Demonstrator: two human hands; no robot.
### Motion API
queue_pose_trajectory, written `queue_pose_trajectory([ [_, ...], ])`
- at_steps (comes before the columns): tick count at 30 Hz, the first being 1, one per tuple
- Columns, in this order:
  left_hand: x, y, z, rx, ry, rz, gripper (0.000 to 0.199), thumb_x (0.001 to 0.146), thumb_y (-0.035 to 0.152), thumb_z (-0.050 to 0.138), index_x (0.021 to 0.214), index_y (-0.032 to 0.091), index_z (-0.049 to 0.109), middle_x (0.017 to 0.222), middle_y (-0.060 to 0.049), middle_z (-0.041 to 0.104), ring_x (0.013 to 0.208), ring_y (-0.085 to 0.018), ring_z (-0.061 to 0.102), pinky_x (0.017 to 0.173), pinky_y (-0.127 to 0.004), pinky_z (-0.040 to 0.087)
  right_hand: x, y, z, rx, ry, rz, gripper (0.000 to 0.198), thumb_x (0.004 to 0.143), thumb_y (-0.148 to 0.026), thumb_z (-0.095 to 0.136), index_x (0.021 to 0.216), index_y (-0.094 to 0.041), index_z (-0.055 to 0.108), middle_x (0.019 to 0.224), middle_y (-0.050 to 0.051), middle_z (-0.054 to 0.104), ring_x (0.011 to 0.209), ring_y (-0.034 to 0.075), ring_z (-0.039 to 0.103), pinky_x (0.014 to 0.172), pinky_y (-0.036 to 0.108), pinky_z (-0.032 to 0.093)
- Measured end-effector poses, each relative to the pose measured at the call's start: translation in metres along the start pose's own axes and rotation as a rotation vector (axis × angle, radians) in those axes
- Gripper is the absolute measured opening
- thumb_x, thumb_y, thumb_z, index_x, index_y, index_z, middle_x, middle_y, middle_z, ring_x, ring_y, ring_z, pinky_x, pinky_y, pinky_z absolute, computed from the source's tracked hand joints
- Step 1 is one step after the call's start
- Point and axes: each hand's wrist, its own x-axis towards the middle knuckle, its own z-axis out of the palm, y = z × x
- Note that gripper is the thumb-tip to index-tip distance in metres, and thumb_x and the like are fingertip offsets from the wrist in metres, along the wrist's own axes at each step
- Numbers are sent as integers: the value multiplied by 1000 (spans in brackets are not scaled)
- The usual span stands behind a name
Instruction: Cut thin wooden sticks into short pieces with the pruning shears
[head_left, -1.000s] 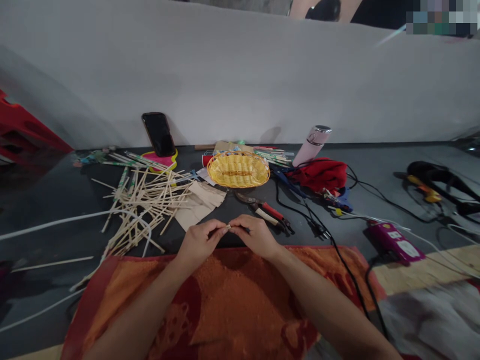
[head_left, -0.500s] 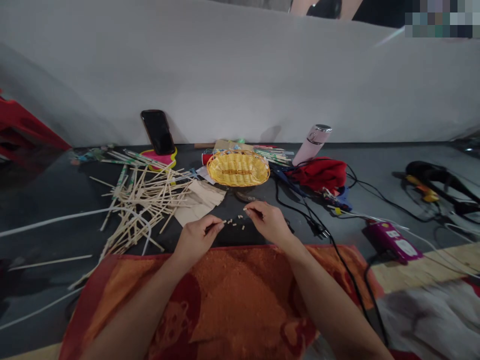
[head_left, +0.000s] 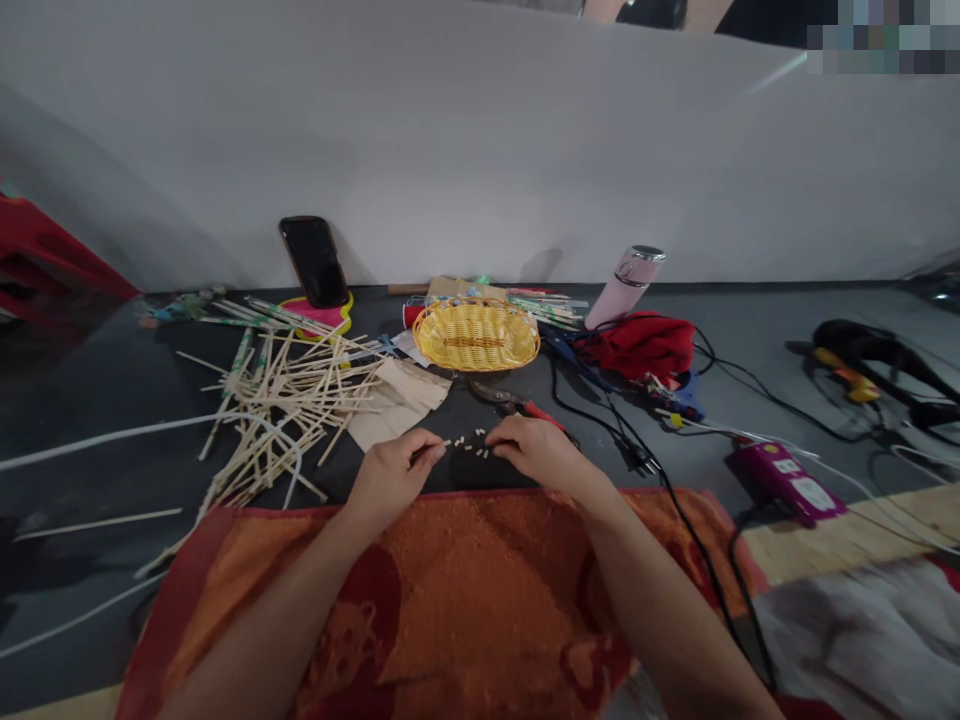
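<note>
My left hand (head_left: 397, 472) pinches a short pale wooden stick piece (head_left: 448, 443) between thumb and fingertip, its end poking out to the right. Several cut stick pieces (head_left: 469, 447) lie scattered on the dark tabletop between my hands. My right hand (head_left: 536, 450) is low beside them, fingertips drawn together at the right edge of the scatter; whether a piece is between them is hidden. Just behind that hand lies a pair of cutting pliers (head_left: 517, 402) with red handles, partly covered by the hand. Beyond stands a yellow woven basket (head_left: 477, 338).
A heap of thin sticks (head_left: 292, 410) and brown paper (head_left: 397, 400) lie to the left. A phone (head_left: 313, 262) leans on the wall. Right are a pink bottle (head_left: 625, 290), red cloth (head_left: 637, 345), black cables and a purple box (head_left: 787, 483). An orange towel (head_left: 465, 600) covers the front.
My right hand has come down and nearer to the scattered pieces, from holding a small stick piece higher up. More of the pliers shows behind it. My left hand stays in place.
</note>
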Motion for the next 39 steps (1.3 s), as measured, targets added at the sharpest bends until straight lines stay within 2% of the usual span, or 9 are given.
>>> queue_pose_trajectory([
  [9, 0, 0, 2, -11, -25, -5, 21, 89, 34, 51, 96, 24, 68, 88, 0, 74, 76, -16, 67, 64, -23, 44, -1, -6, 5, -82, -36, 26, 14, 82, -12, 62, 83, -25, 68, 87, 0, 65, 82, 14, 62, 69, 22, 44],
  [12, 0, 1, 2, -26, -49, -2, 21, 89, 34, 51, 95, 24, 68, 84, 0, 73, 72, -15, 65, 61, -22, 43, 1, -9, 5, -74, 0, 28, 13, 85, -13, 58, 83, -23, 66, 89, 2, 64, 84, 15, 61, 71, 23, 44],
  [16, -1, 2, 2, -136, -70, -54, 21, 88, 37, 54, 94, 23, 68, 83, 1, 72, 71, -14, 64, 61, -22, 43, 4, -23, 5, 117, 98, 18, 14, 89, -12, 51, 90, -20, 61, 88, 3, 64, 85, 15, 59, 77, 25, 45],
  [21, -2, 4, 5, -476, -145, -183, 29, 87, 42, 55, 103, 20, 63, 84, -3, 73, 63, -13, 60, 54, -21, 45, 4, -47, 10, 350, 108, -63, 15, 90, -10, 48, 90, -20, 59, 88, 2, 62, 87, 14, 59, 80, 26, 46],
  [28, -2, 14, 1, -564, -176, -159, 23, 86, 38, 57, 93, 18, 65, 80, -2, 69, 56, -9, 50, 52, -19, 40, 0, -55, 23, 511, 194, 30, 15, 88, -16, 52, 102, -22, 50, 94, 2, 59, 85, 14, 60, 77, 25, 50],
  [39, -4, 24, -8, -558, -182, -132, 20, 87, 33, 56, 91, 17, 65, 83, -2, 70, 68, -11, 58, 57, -18, 42, 0, -58, 25, 380, 341, -24, 13, 89, -16, 55, 101, -21, 54, 94, 4, 62, 87, 16, 61, 82, 29, 50],
])
